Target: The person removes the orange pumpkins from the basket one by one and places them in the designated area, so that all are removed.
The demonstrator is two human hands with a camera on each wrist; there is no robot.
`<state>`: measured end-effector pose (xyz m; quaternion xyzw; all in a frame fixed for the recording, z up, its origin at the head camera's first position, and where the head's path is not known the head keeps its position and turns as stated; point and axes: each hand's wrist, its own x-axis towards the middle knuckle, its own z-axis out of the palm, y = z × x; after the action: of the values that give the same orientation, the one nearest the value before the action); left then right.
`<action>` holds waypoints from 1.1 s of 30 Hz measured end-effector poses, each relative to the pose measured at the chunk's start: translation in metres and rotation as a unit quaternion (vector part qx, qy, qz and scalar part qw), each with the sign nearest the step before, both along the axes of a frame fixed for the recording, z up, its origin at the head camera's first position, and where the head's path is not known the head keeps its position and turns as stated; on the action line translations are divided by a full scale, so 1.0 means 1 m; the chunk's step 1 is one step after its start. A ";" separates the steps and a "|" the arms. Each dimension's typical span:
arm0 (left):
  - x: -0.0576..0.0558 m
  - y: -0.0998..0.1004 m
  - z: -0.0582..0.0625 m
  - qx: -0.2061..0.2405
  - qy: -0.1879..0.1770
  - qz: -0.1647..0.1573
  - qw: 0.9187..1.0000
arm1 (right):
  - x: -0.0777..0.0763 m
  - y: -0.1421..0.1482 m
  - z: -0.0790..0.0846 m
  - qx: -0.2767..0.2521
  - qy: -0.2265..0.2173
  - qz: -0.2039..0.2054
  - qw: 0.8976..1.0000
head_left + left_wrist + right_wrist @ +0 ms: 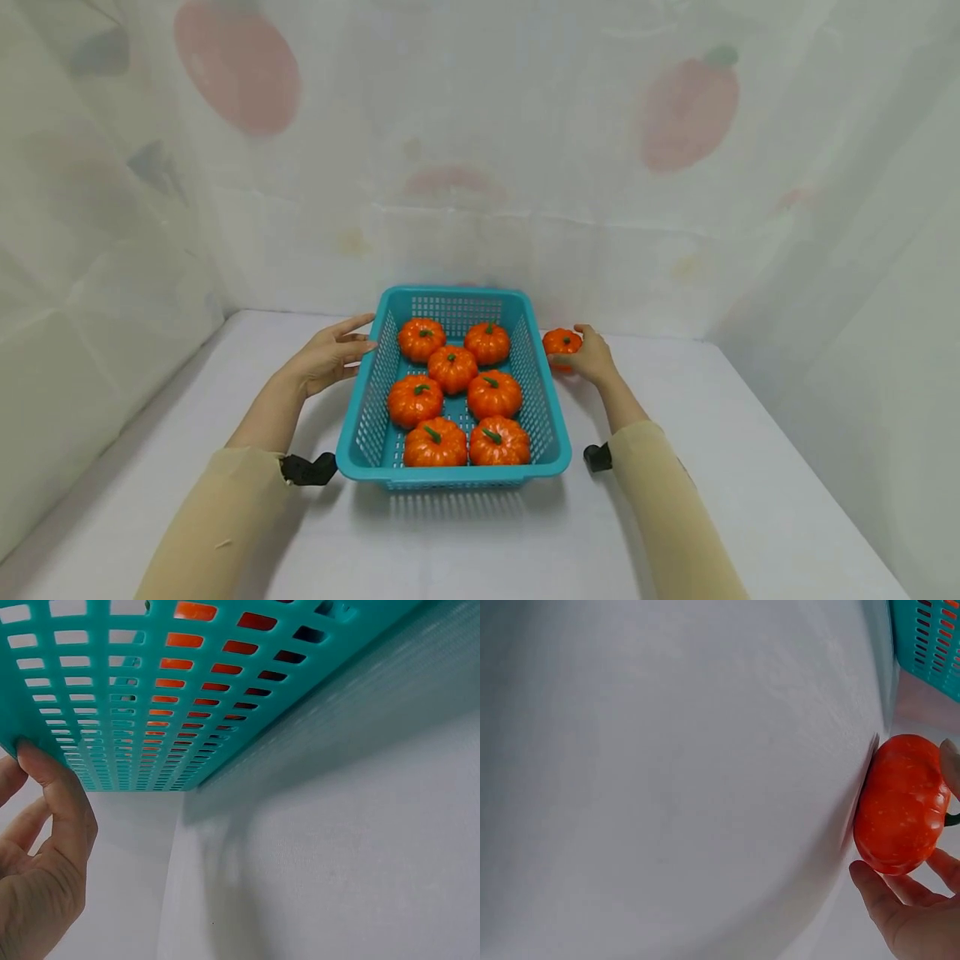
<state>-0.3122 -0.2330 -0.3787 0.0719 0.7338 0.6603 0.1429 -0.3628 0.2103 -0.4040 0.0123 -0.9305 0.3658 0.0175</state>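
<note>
A turquoise plastic basket with perforated walls holds several small orange pumpkins with green stems. My left hand is at the basket's left side, its fingertips touching the rim, fingers loosely bent and spread. In the left wrist view, a finger of the left hand meets the rim from outside. Just right of the basket, another pumpkin sits on the table. My right hand has its thumb and fingers around this pumpkin, partly covering it in the head view. One lower fingertip appears slightly apart from it.
A white cloth covers the table. White curtains with pale fruit prints hang behind and at both sides, close behind the basket. Black wrist straps show at both sleeves.
</note>
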 end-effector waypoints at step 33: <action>-0.001 0.000 -0.001 -0.001 0.008 0.001 1.000 | -0.004 -0.021 0.092 -0.005 0.104 0.027 0.994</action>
<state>-0.3128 -0.2325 -0.3793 0.0757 0.7357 0.6591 0.1364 -0.3672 0.1892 -0.3123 0.0749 -0.9211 0.3675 0.1041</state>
